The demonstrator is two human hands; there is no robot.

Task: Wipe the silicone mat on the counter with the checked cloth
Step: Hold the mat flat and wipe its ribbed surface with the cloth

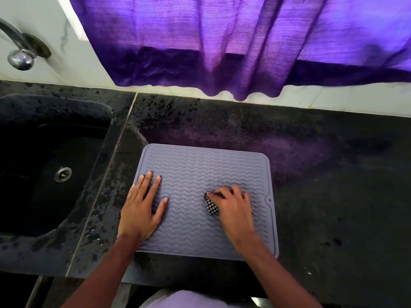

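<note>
Far left: tap (21,52) on the wall. Its spout is cut off by the frame edge, and only the round knob and the flange read clearly.

Below it is a dark sink (22,103), with its left part out of frame. The basin is too dark to make out, apart from the metal drain (63,174).

Left hand (142,207): palm down, fingers straight and slightly spread, holding nothing. It lies flat on the left part of the silicone mat (200,170), and the wrist hides the mat's near-left corner.

The mat is grey with wavy ribs. It lies flat on the black counter (333,185), just right of the sink surround, with a small holed tab on its right edge.

Checked cloth (211,205): bunched on the mat, right of centre. Only a black-and-white patch shows at the thumb side; the rest is hidden under the right hand (233,207).

Right hand: fingers curled over the cloth, gripping it against the mat. The fingertips are somewhat blurred.

The counter to the right is speckled, with a purple cast.

Above, a purple curtain (222,41) hangs over the back wall, its top cut off. At the bottom edge a pale garment is partly in frame.
</note>
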